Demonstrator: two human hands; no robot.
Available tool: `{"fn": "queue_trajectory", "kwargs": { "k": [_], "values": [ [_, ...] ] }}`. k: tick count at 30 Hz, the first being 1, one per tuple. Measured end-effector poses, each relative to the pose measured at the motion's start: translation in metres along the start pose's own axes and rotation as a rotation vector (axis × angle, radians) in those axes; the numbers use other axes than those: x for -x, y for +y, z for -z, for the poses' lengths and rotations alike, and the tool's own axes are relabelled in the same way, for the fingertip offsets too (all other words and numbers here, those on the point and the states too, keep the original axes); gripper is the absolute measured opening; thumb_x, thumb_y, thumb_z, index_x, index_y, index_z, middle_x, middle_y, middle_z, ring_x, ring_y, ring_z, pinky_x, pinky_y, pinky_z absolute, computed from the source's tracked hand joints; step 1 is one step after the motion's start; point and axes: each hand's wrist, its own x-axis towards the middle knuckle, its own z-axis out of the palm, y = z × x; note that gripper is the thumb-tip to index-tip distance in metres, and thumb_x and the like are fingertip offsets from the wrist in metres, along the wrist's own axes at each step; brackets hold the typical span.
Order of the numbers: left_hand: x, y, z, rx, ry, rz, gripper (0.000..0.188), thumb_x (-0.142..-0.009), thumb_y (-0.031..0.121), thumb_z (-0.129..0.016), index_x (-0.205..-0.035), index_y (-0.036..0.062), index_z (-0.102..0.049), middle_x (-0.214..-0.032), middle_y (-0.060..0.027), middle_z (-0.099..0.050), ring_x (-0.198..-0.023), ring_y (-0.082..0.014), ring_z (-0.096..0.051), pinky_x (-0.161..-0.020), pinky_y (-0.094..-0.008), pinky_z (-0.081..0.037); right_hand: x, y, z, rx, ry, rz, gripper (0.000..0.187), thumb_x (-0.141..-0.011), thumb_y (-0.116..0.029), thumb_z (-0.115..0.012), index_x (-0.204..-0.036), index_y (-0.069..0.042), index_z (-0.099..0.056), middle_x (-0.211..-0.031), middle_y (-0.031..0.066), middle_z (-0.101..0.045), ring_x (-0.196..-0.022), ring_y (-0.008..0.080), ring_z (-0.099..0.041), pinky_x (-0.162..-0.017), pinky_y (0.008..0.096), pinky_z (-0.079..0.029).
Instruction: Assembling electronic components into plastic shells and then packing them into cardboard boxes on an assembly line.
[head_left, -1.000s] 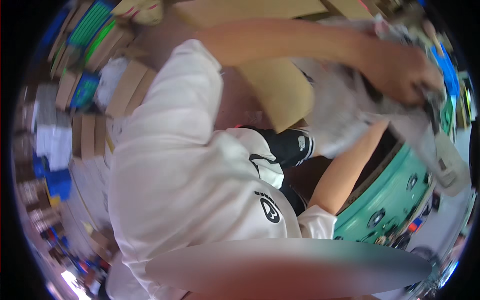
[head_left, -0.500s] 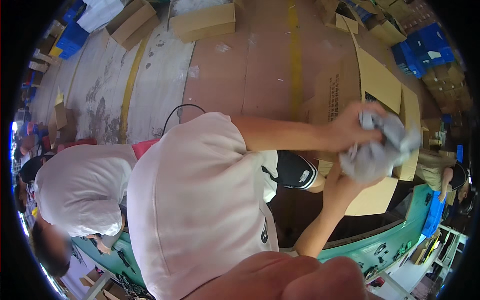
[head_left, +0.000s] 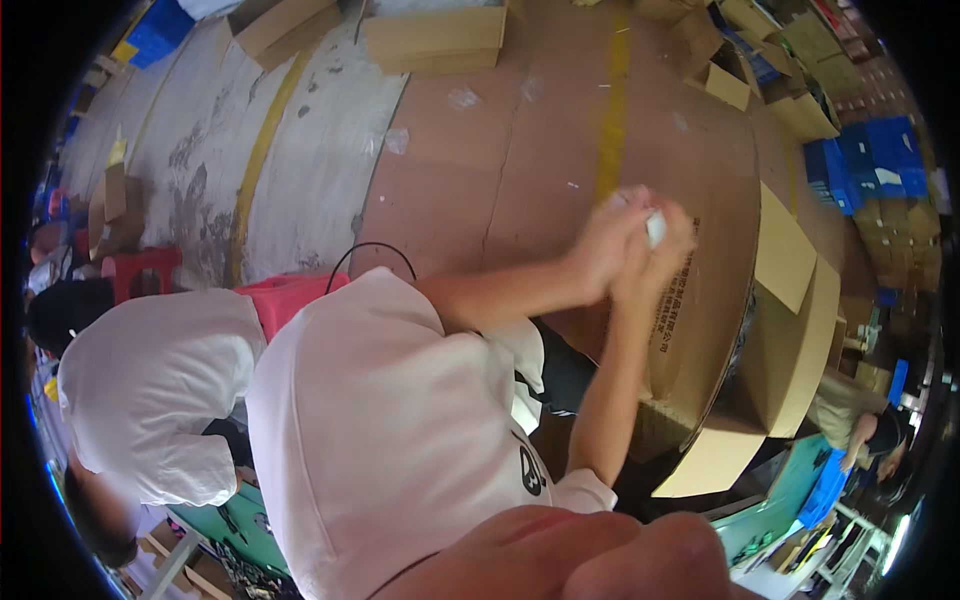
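My left hand [head_left: 604, 246] comes in on the upper forearm and my right hand [head_left: 660, 262] on the lower one. They are pressed together, fingers closed round a crumpled whitish-grey wad [head_left: 655, 229]. Just a small pale patch of it shows between the fingers; the rest is hidden, and motion blurs the hands. Whether it is cloth or paper I cannot tell. Both hands are held in front of a large cardboard box [head_left: 672, 335], whose flaps [head_left: 790, 345] stand open on the right. Its contents are mostly out of sight.
A person in a white shirt [head_left: 160, 400] bends over at the left, near a red stool [head_left: 140, 268]. Another person [head_left: 850, 415] is at the far right. Green worktops [head_left: 790, 485] run along the bottom. Blue crates [head_left: 885, 155] and cardboard boxes [head_left: 435, 40] stand farther off.
My hands have moved left, away from the open box top, and closed together. The wad, spread loosely between them before, is now squeezed small. The whole view has shifted slightly.
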Motion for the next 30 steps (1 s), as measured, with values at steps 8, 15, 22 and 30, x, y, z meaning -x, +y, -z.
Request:
{"fn": "queue_trajectory", "kwargs": {
  "k": [8, 15, 22, 30],
  "values": [
    [-0.038, -0.065, 0.412, 0.001, 0.610, 0.153, 0.031, -0.102, 0.042, -0.044, -0.107, 0.0147, -0.058, -0.097, -0.0055, -0.065, -0.083, -0.0234, -0.066, -0.067, -0.0409, -0.056, 0.120, 0.082, -0.147, -0.317, -0.495, -0.464, 0.081, -0.097, -0.038, -0.055, -0.153, 0.005, -0.014, -0.159, 0.0280, -0.014, -0.149, 0.0378, -0.015, -0.120, 0.0445, -0.014],
    [-0.262, 0.075, 0.411, 0.097, 0.644, -0.308, 0.042, -0.102, 0.047, -0.034, -0.121, 0.0151, -0.054, -0.115, -0.0060, -0.061, -0.100, -0.0264, -0.062, -0.083, -0.0492, -0.055, 0.186, 0.141, -0.038, -0.150, -0.245, -0.890, 0.056, -0.103, -0.030, -0.050, -0.149, -0.001, -0.034, -0.142, 0.0208, -0.047, -0.130, 0.0281, -0.048, -0.109, 0.0367, -0.036],
    [-0.332, 0.272, 0.406, 0.184, 0.632, -0.435, 0.104, -0.085, 0.080, -0.037, -0.157, 0.0101, -0.011, -0.161, -0.0191, -0.014, -0.147, -0.0402, -0.014, -0.120, -0.0493, -0.022, 0.236, 0.151, 0.033, -0.093, 0.044, -1.024, 0.054, -0.103, -0.031, -0.051, -0.144, 0.003, -0.039, -0.136, 0.0220, -0.052, -0.123, 0.0279, -0.053, -0.105, 0.0358, -0.040],
    [-0.159, -0.068, 0.462, -0.723, 0.547, 0.573, 0.052, -0.100, 0.046, -0.047, -0.133, 0.0059, -0.052, -0.129, -0.0151, -0.059, -0.113, -0.0284, -0.060, -0.093, -0.0420, -0.050, 0.262, 0.094, 0.017, 0.218, 0.132, -0.879, 0.031, -0.094, -0.016, -0.061, -0.117, 0.005, -0.060, -0.116, 0.0235, -0.061, -0.112, 0.0397, -0.057, -0.099, 0.0419, -0.043]
  ]
}}
